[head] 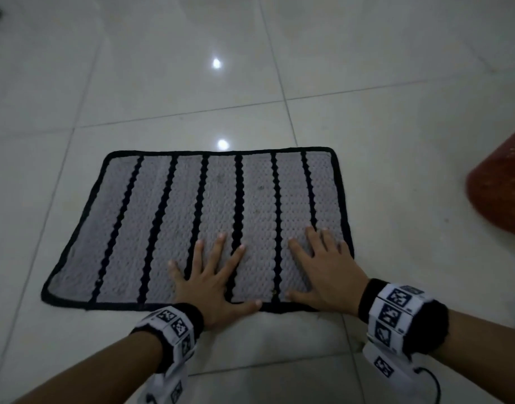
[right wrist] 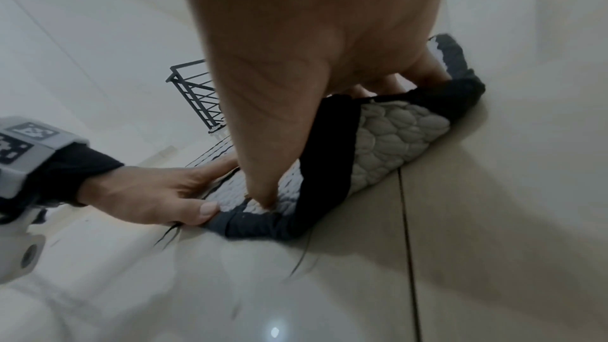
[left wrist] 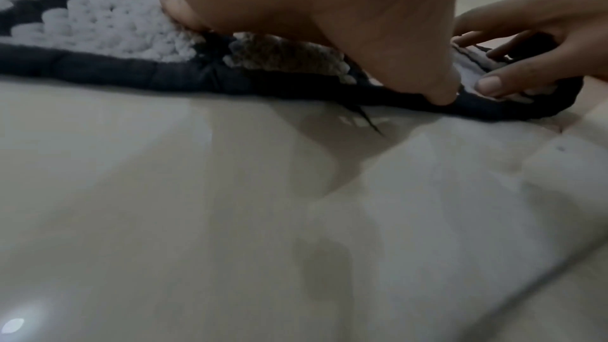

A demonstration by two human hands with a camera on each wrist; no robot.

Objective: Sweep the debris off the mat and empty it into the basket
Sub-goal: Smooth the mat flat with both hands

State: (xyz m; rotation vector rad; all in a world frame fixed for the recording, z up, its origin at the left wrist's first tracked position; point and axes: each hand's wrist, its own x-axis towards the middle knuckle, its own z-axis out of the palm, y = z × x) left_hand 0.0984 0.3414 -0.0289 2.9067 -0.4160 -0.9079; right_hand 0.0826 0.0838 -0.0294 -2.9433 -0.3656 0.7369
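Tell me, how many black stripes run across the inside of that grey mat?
6. The stripes on the mat run from far edge to near edge, side by side, left to right. The left hand and right hand cover some near ends.

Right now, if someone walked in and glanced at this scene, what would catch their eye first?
The grey mat with black stripes, lying flat on the pale tiled floor, stands out first. Next, the left hand and right hand, spread flat on the mat's near edge, both wrists wearing marker bands. Then the red perforated basket on the floor at the right edge.
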